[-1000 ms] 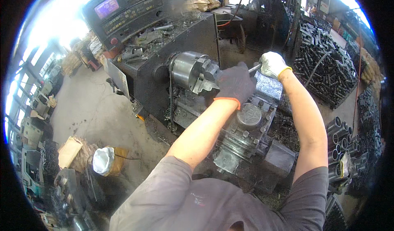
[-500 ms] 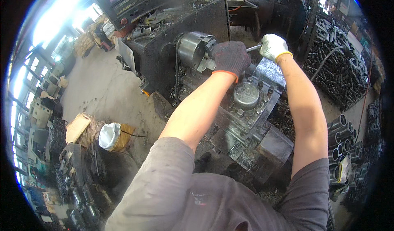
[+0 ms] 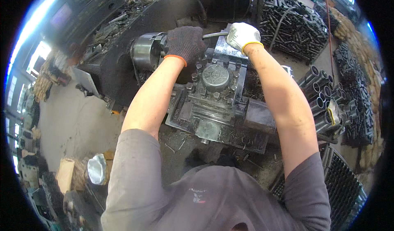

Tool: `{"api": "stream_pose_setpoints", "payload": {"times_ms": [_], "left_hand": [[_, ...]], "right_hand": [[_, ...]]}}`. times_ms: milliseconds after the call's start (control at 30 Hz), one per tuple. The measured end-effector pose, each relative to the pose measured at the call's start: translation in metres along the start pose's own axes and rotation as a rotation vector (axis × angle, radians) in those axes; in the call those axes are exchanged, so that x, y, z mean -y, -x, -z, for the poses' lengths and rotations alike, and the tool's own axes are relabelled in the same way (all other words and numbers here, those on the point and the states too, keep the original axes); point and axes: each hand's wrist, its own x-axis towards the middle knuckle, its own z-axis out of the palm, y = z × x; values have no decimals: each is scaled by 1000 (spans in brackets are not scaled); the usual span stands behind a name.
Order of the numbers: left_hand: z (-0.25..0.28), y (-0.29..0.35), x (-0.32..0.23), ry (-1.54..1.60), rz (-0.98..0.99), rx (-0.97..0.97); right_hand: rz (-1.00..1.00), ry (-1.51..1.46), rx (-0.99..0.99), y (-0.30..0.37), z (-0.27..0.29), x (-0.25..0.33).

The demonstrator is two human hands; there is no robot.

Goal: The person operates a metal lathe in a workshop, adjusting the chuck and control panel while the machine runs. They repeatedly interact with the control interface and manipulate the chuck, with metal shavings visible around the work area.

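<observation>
My left hand (image 3: 184, 44), in a dark knitted glove with an orange cuff, is closed just right of the lathe chuck (image 3: 147, 50). My right hand (image 3: 243, 37), in a white glove with a yellow cuff, grips the right end of a metal rod (image 3: 215, 35). The rod runs across to my left fist, which wraps round its other end; what lies under that fist is hidden. Below the rod stands the lathe's tool post (image 3: 215, 78), with a round cap and several bolts around it.
A crate of dark metal parts (image 3: 289, 26) stands at the far right. Steel tubes (image 3: 322, 93) are stacked beyond my right forearm. Metal shavings litter the machine. A white-lined sack (image 3: 97, 169) and a flat board (image 3: 65, 175) lie at the lower left.
The view has swung to the right, so the lathe sits further left in it. Both hands still hold the rod beside the chuck.
</observation>
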Motion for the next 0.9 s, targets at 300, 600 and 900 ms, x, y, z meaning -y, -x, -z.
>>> {"api": "stream_pose_setpoints", "payload": {"times_ms": [300, 600, 900], "left_hand": [[-3, 3, 2, 142, -72, -95], [-19, -14, 26, 259, -315, -160], [15, -22, 10, 376, -289, -72]], "right_hand": [[-109, 110, -21, 8, 3, 16], [-361, 114, 12, 32, -2, 27], [-146, 192, -57, 13, 21, -5]]}}
